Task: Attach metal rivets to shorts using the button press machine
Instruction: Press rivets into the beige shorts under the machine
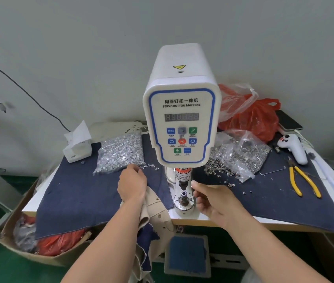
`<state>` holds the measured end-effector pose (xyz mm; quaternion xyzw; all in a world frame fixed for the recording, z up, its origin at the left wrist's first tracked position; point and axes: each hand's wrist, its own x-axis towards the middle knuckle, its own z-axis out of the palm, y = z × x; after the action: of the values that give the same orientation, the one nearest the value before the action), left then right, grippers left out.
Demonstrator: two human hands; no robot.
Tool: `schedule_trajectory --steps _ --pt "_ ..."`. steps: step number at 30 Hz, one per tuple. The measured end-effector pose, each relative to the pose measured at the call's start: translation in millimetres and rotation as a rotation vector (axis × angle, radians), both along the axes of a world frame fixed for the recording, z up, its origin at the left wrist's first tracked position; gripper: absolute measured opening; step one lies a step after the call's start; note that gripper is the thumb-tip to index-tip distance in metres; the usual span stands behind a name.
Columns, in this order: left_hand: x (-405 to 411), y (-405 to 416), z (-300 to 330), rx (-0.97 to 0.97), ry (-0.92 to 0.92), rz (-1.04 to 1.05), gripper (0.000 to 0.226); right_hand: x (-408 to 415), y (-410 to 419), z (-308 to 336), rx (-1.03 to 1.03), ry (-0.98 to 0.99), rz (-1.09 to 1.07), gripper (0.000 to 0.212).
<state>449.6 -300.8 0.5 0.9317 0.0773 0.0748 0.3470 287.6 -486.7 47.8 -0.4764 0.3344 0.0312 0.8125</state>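
One rivet is to be pinched from the bag (121,154) just ahead of the curled left hand (131,184), while the relaxed, empty right hand (211,203) is kept beside the lower die (183,198).

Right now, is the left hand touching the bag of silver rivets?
Cannot tell. In the head view the left hand's fingertips reach the rivet bag's front edge, but contact itself is hidden.

On my right lie yellow-handled pliers (303,181), a white handheld controller (293,149), a dark phone (288,120) and a red plastic bag (258,119). Far left stands a tissue box (77,147); below, a cardboard box (19,248).
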Motion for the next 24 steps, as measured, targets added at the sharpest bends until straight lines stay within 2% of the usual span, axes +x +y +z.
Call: schedule_trajectory --steps 3,7,15,24 --pt "-2 1 0 -0.03 -0.013 0.007 0.015 -1 7 8 0.201 0.011 0.022 0.011" --pt "-3 2 0 -0.064 -0.02 0.012 0.015 1 13 15 0.347 0.019 0.006 0.009" --pt "-4 4 0 -0.071 -0.053 -0.02 0.026 3 19 9 0.307 0.04 -0.017 0.013" --pt "-5 6 -3 -0.181 -0.063 0.01 0.011 0 20 10 0.389 0.051 -0.02 0.013"
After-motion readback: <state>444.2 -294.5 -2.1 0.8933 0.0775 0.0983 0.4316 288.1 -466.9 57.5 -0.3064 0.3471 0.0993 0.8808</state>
